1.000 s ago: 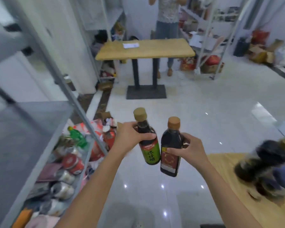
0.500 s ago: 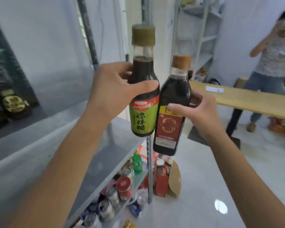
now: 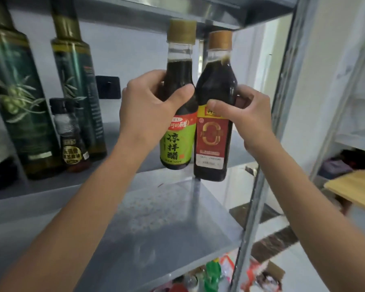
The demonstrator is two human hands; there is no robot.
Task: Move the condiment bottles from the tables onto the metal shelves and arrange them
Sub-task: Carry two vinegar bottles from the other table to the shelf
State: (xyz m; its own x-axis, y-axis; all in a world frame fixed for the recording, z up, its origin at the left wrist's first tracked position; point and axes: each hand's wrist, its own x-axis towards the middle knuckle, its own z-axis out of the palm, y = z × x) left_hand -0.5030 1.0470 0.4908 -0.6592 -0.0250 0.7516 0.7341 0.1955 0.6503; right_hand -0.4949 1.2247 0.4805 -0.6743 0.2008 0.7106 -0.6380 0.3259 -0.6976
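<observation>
My left hand (image 3: 144,106) grips a dark vinegar bottle with a green label (image 3: 178,144) around its shoulder. My right hand (image 3: 248,116) grips a second dark bottle with a red label (image 3: 212,142) the same way. Both bottles are upright, side by side and touching, held in the air in front of the right end of the metal shelf (image 3: 173,209). Their bases hang just above the shelf's front edge. Two tall green olive oil bottles (image 3: 19,98) and a small dark bottle (image 3: 71,138) stand on the upper shelf at the left.
A metal upright post (image 3: 268,148) rises just right of the held bottles. Another shelf board (image 3: 177,7) is close above the caps. Cans and packets (image 3: 211,275) fill the lowest level. A wooden table corner (image 3: 354,188) shows at the right.
Both hands have carried the bottles closer to the shelving and higher; the view has swung left from the room toward the shelves, bringing the olive oil bottles into sight.
</observation>
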